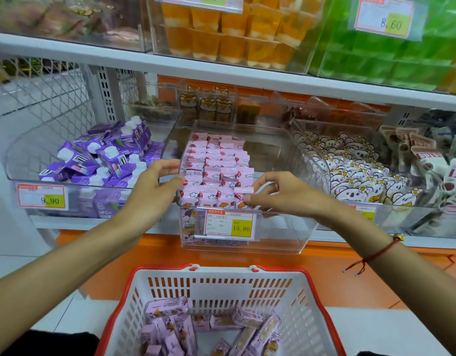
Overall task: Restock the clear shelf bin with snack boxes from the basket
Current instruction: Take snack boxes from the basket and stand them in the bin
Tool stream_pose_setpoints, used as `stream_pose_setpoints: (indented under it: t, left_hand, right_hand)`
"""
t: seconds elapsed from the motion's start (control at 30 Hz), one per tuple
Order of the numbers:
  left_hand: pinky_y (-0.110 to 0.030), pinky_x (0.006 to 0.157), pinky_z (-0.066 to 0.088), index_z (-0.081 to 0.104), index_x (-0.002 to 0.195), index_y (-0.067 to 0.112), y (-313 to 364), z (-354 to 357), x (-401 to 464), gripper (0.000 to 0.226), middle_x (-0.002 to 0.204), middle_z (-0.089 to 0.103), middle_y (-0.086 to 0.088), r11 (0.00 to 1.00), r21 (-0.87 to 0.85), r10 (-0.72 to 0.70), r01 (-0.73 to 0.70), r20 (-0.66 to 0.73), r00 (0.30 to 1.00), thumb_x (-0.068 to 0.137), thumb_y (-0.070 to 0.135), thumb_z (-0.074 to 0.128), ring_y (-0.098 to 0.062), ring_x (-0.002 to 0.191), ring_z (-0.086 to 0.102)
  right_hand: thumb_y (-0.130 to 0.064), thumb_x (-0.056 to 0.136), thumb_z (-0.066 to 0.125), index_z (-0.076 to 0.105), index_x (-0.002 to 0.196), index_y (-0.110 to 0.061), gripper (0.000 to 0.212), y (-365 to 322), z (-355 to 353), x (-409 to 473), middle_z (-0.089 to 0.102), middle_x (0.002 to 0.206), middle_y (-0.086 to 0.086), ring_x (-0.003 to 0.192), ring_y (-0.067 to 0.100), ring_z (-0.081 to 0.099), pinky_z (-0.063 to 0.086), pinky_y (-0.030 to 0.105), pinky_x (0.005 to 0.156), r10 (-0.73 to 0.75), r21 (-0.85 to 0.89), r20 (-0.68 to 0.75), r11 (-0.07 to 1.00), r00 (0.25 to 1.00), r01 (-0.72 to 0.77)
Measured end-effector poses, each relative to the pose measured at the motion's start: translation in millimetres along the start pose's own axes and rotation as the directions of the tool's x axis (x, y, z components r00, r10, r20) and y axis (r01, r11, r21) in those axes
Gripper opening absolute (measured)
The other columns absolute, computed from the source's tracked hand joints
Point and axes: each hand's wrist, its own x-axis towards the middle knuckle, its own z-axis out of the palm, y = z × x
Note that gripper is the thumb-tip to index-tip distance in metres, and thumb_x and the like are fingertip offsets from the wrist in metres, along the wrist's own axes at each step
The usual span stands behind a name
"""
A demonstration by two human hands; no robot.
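Note:
The clear shelf bin stands on the middle shelf with a 15.80 price tag on its front. Its left half is packed with rows of pink snack boxes; its right half shows no boxes. My left hand rests against the left side of the front row, fingers spread on the boxes. My right hand pinches the right end of the front row at a pink box. Below, a white basket with a red rim holds several loose pink-purple snack boxes.
A bin of purple drink cartons with a 9.90 tag stands to the left. A bin of white bear-print packets stands to the right. Orange jelly cups and green packs fill the shelf above.

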Motion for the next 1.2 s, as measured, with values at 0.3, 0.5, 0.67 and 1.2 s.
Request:
stream_pose_setpoints:
  t: [0.3,0.5,0.67,1.2]
  left_hand:
    - [-0.021,0.069,0.050,0.056,0.114,0.020,-5,-2,6,0.023,0.109,0.061,0.003,0.992,-0.086,-0.089,0.088,-0.006,0.996,0.093,0.011,0.053,-0.005,0.090,0.060]
    - [-0.034,0.085,0.047,0.051,0.121,0.022,5,-2,-4,0.030,0.108,0.056,0.008,0.961,0.247,0.159,-0.126,-0.119,0.980,0.091,0.021,0.057,-0.003,0.093,0.053]
    - [-0.018,0.064,0.047,0.058,0.098,0.034,10,12,-49,0.013,0.090,0.063,0.013,0.848,0.133,0.487,-0.512,0.183,0.854,0.085,0.034,0.059,-0.004,0.079,0.059]
    - [-0.014,0.072,0.042,0.058,0.114,0.013,-267,25,-139,0.028,0.105,0.057,-0.006,0.743,0.513,-0.472,0.431,-0.056,0.880,0.090,-0.001,0.053,-0.014,0.078,0.052]
  right_hand:
    - [-0.032,0.084,0.067,0.056,0.099,-0.025,0.020,6,-12,-11,0.068,0.087,-0.003,0.078,0.015,0.071,0.054,0.026,0.070,-0.101,-0.166,0.056,0.980,0.993,0.109]
    - [-0.036,0.088,0.062,0.060,0.103,-0.021,0.022,3,-8,-31,0.064,0.099,-0.005,0.090,0.014,0.062,0.053,0.033,0.078,-0.374,-0.475,-0.210,0.847,0.903,0.240]
    - [-0.037,0.085,0.060,0.059,0.090,-0.031,0.008,17,15,-74,0.059,0.074,-0.014,0.067,0.005,0.057,0.043,0.021,0.056,-0.679,-0.617,-0.147,0.631,0.719,0.471]
    - [-0.038,0.096,0.053,0.027,0.148,-0.016,0.062,269,238,-62,0.024,0.156,0.006,0.140,0.026,0.031,0.029,0.041,0.112,0.311,-0.411,0.429,0.903,0.848,-0.123]
